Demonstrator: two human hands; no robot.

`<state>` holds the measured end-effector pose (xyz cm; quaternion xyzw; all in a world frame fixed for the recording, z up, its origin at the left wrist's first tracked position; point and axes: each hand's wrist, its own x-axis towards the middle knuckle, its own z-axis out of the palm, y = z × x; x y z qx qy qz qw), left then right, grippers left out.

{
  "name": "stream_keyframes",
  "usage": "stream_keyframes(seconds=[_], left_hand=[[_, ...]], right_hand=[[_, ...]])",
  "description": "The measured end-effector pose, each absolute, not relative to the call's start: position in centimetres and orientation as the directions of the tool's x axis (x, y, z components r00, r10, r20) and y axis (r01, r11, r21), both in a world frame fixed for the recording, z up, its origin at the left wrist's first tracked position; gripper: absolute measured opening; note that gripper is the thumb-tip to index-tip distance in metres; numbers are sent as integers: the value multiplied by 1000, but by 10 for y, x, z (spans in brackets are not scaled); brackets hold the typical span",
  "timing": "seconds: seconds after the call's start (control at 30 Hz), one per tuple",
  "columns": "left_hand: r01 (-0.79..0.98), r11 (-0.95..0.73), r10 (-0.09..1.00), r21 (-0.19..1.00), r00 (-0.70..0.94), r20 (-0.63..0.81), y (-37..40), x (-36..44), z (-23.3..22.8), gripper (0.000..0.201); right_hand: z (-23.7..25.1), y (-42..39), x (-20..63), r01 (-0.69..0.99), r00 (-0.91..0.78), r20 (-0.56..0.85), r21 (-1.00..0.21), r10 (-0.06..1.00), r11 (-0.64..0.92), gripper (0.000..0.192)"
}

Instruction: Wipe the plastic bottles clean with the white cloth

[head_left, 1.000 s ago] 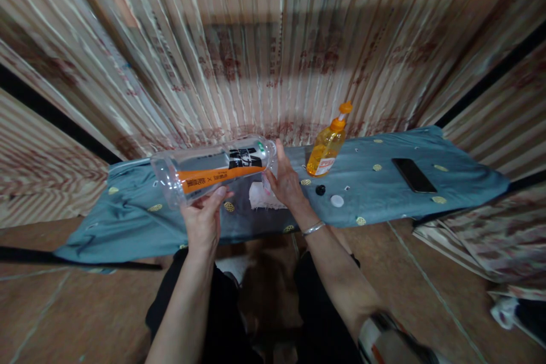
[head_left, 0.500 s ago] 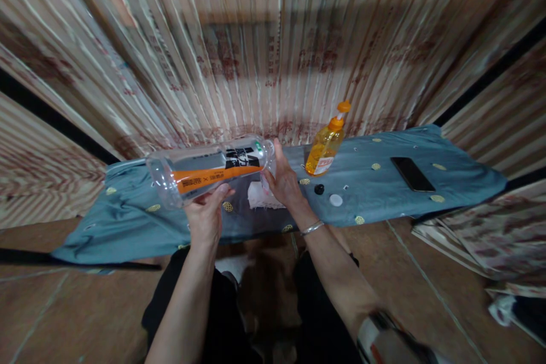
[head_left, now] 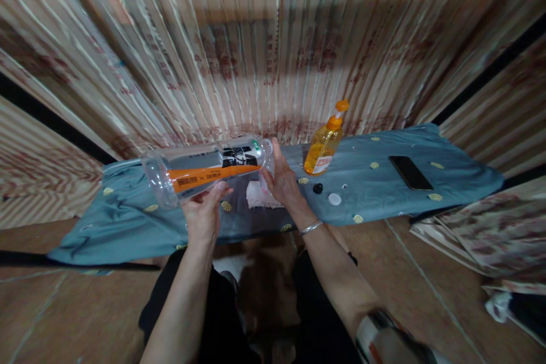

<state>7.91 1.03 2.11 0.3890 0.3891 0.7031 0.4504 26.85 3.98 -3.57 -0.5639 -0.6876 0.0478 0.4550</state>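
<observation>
A large clear plastic bottle (head_left: 205, 168) with an orange, black and grey label lies sideways in the air above the table, its neck to the right. My left hand (head_left: 203, 210) supports it from below near the base, thumb along the label. At the neck end, my right hand (head_left: 285, 179) is closed around the bottle's mouth; the far fingers are hidden. Just under the right thumb shows a small pinkish, see-through thing I cannot make out. Below on the table sits a folded white cloth (head_left: 260, 196), partly behind my right hand.
A pump bottle (head_left: 323, 148) of orange-yellow liquid stands right of my hands. Near it lie a small black cap (head_left: 318, 188) and a white round cap (head_left: 335, 199). Farther right is a phone (head_left: 410, 173). A blue patterned cloth (head_left: 128, 227) covers the narrow table; a curtain (head_left: 256, 68) hangs behind.
Both hands keep the same hold on the bottle. The whole view has shifted very slightly, with little other visible movement.
</observation>
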Motion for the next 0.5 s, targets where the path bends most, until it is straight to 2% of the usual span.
stream_keyframes(seconds=[0.5], left_hand=[[-399,-289,942,870,-281,183,13,80,26,43]], right_hand=[[-41,43,269,716,51,602,-578,797,391,80]])
